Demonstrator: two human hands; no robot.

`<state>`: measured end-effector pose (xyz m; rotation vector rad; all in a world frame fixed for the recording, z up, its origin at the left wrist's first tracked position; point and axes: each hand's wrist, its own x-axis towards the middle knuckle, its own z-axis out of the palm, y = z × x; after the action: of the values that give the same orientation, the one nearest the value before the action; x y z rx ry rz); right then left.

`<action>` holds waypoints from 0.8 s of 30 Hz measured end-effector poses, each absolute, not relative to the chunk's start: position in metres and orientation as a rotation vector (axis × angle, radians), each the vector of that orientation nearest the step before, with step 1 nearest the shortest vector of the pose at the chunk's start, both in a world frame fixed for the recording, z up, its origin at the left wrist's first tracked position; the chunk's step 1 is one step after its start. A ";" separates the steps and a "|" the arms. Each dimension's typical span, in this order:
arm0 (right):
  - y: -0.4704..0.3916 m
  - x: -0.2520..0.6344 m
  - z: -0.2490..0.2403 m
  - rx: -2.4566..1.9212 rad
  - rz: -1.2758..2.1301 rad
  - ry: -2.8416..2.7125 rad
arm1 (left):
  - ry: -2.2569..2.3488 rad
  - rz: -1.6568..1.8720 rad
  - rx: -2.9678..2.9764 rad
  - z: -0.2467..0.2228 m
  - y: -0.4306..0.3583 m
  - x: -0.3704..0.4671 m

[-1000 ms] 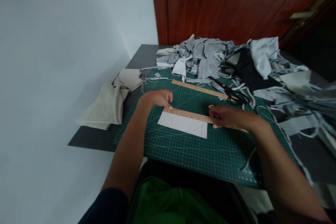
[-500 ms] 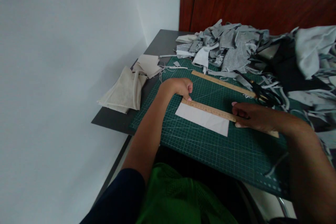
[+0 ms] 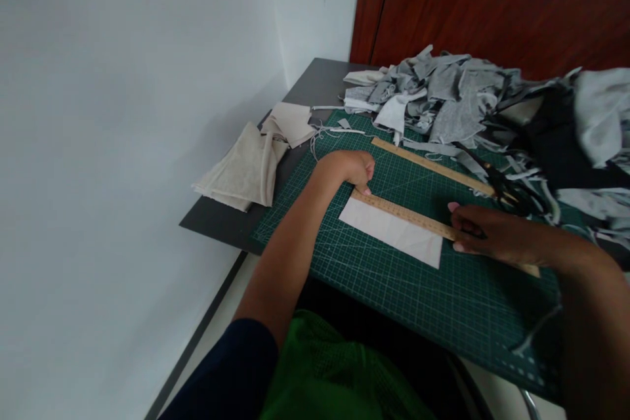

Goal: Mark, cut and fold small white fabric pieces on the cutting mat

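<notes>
A wooden ruler (image 3: 408,214) lies along the upper edge of a white fabric strip (image 3: 391,228) on the green cutting mat (image 3: 374,269). The fingers of my left hand (image 3: 358,169) are curled, with the thumb on the ruler's left end. Further right, my right hand (image 3: 485,231) is closed around the ruler beyond the strip's right edge, and the ruler's far end sticks out beneath it. A second wooden ruler (image 3: 433,166) rests farther back on the mat. Black scissors (image 3: 514,193) lie at its right end, behind my right hand.
Grey and white fabric scraps (image 3: 443,88) are heaped along the back, with a black cloth (image 3: 558,141) at the right. Folded beige cloth (image 3: 243,170) sits at the left table edge (image 3: 216,230), near the wall. A loose strip (image 3: 539,328) lies at the front right.
The whole view has shifted, so the table and its contents appear slightly farther right and lower. Both hands keep the same places on the ruler.
</notes>
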<state>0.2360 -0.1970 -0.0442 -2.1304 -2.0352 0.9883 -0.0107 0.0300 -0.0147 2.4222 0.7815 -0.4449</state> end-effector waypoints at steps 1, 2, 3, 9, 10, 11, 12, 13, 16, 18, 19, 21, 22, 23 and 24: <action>-0.197 0.235 -0.044 -2.139 0.987 -2.037 | 0.778 -0.438 2.418 -0.015 0.030 -0.011; -0.197 0.235 -0.043 -2.143 0.982 -2.039 | 0.777 -0.434 2.414 -0.016 0.031 -0.011; -0.197 0.234 -0.043 -2.145 0.976 -2.044 | 0.774 -0.433 2.412 -0.016 0.031 -0.011; -0.198 0.227 -0.042 -2.172 0.899 -2.057 | 0.769 -0.455 2.428 -0.018 0.035 -0.010; -0.198 0.226 -0.041 -2.175 0.889 -2.058 | 0.762 -0.466 2.428 -0.019 0.037 -0.010; -0.198 0.225 -0.040 -2.175 0.880 -2.059 | 0.750 -0.466 2.433 -0.020 0.039 -0.010; -0.198 0.223 -0.039 -2.175 0.874 -2.061 | 0.737 -0.465 2.434 -0.021 0.041 -0.010; -0.198 0.222 -0.038 -2.176 0.877 -2.060 | 0.723 -0.461 2.429 -0.022 0.043 -0.010; -0.199 0.218 -0.031 -2.186 0.930 -2.041 | 0.682 -0.438 2.386 -0.025 0.047 -0.011; -0.202 0.215 -0.027 -2.191 1.013 -2.022 | 0.678 -0.411 2.368 -0.027 0.048 -0.013; -0.204 0.214 -0.026 -2.188 1.056 -2.015 | 0.683 -0.397 2.365 -0.027 0.048 -0.013; -0.209 0.211 -0.026 -2.178 1.126 -2.018 | 0.692 -0.368 2.364 -0.028 0.047 -0.014; -0.211 0.210 -0.026 -2.171 1.143 -2.027 | 0.691 -0.345 2.362 -0.029 0.046 -0.013; -0.213 0.208 -0.027 -2.167 1.121 -2.037 | 0.685 -0.313 2.358 -0.030 0.045 -0.013; -0.215 0.207 -0.028 -2.172 1.088 -2.047 | 0.665 -0.273 2.354 -0.030 0.043 -0.011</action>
<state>0.2067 -0.2151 -0.0281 -2.1721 -2.0468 1.0875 -0.0108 0.0428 -0.0305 2.3538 0.6651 -0.2729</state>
